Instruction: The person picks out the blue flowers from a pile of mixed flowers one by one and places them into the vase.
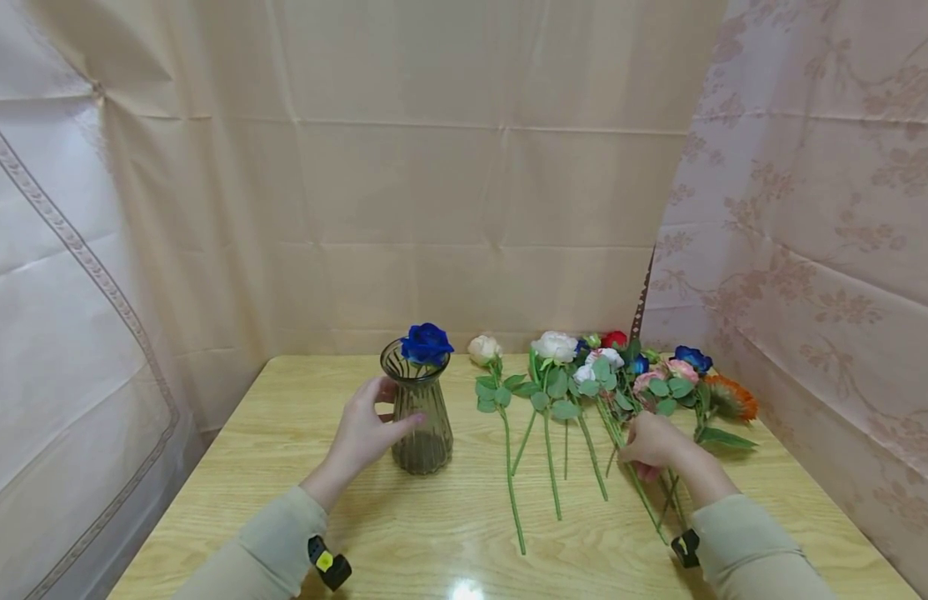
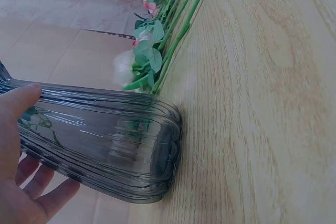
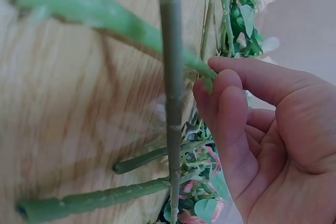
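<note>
A ribbed smoky glass vase [image 1: 421, 433] stands upright on the table, a blue rose [image 1: 426, 344] showing above its rim. My left hand [image 1: 369, 425] grips the vase from the left, thumb on the near side and fingers around the other; the left wrist view shows the vase [image 2: 100, 135] base on the wood. On the right, my right hand [image 1: 656, 446] pinches a green flower stem [image 3: 121, 22] between thumb and fingertips, low over the table. Which bloom belongs to that stem, I cannot tell. Other cut stems [image 3: 94, 199] lie close to this hand.
Several artificial flowers lie in a row right of the vase: a cream rose [image 1: 484, 350], a white bloom [image 1: 556, 346], a red one [image 1: 614, 339], pink ones [image 1: 683, 371] and an orange one [image 1: 732, 397]. A beige curtain [image 1: 434, 183] hangs behind the wooden table [image 1: 284, 467].
</note>
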`<act>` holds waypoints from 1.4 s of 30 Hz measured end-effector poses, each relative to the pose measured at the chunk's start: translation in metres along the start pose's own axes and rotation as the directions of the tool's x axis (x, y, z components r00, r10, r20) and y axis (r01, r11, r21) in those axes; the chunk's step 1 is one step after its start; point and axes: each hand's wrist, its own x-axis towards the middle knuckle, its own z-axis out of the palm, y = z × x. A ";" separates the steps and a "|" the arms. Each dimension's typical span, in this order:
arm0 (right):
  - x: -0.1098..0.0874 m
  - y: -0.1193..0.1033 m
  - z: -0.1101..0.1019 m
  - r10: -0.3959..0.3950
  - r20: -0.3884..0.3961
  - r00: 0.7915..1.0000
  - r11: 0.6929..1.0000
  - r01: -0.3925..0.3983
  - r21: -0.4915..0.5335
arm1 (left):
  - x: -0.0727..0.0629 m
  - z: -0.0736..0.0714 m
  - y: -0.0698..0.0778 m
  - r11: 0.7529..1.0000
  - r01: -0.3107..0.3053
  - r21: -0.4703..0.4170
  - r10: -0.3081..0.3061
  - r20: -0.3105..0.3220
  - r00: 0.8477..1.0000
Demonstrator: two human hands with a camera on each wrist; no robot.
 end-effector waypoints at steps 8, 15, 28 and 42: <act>0.000 -0.001 -0.001 0.002 -0.005 1.000 1.000 -0.002 -0.012 | 0.000 0.000 0.001 1.000 -0.005 0.002 0.005 0.001 1.000; 0.000 -0.004 -0.004 0.037 -0.009 0.999 0.999 -0.036 0.039 | 0.000 0.000 0.001 1.000 -0.002 0.003 0.002 0.006 1.000; 0.000 -0.006 -0.010 0.031 -0.043 0.999 0.996 -0.027 0.089 | 0.000 -0.001 0.000 1.000 0.017 -0.002 -0.017 0.009 1.000; -0.005 -0.019 -0.028 -0.006 -0.084 0.996 0.999 0.010 0.044 | 0.000 -0.001 0.001 1.000 0.007 -0.001 -0.007 0.008 1.000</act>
